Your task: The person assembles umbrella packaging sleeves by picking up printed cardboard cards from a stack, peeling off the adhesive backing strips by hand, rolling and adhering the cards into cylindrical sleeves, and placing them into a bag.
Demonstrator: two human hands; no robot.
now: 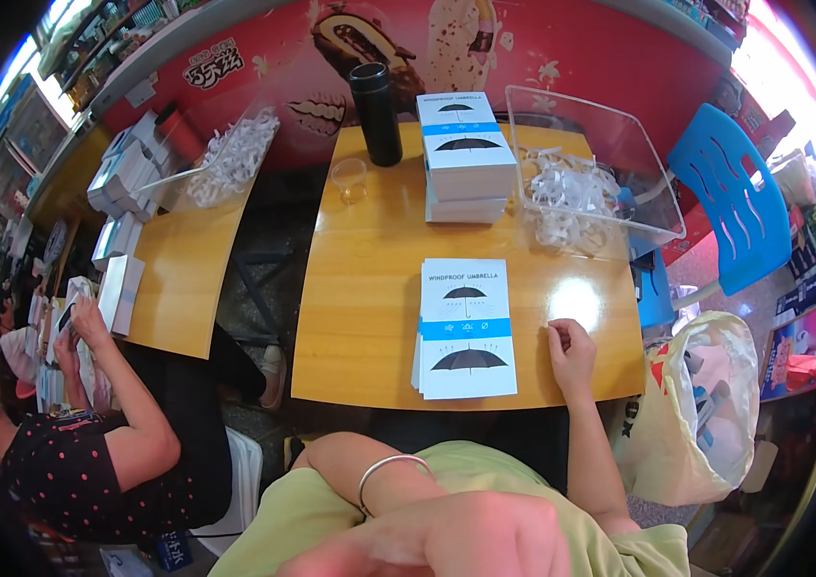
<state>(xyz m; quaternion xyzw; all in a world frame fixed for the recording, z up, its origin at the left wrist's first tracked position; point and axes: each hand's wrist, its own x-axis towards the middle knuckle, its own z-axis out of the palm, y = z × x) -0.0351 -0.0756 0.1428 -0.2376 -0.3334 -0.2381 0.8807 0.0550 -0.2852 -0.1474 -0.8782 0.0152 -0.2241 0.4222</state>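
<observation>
My left hand point(470, 539), with a silver bangle point(384, 473) on the wrist, is raised close to the camera. Its knuckles show, but its fingers are hidden below the frame edge. My right hand point(571, 353) rests on the wooden table point(369, 288) near its front right, fingers curled in and nothing visible in them. Just left of it lies a stack of white cards point(466, 329) printed "Windproof Umbrella", with a blue band and black umbrella pictures. A taller stack of the same cards point(470, 173) stands farther back.
A black bottle point(375, 115) and a clear roll of tape point(348, 181) stand at the back left. A clear bin point(589, 188) holds white paper strips. Right of the table are a blue chair point(740, 202) and a cream bag point(687, 413). Another person point(129, 442) sits at the left table.
</observation>
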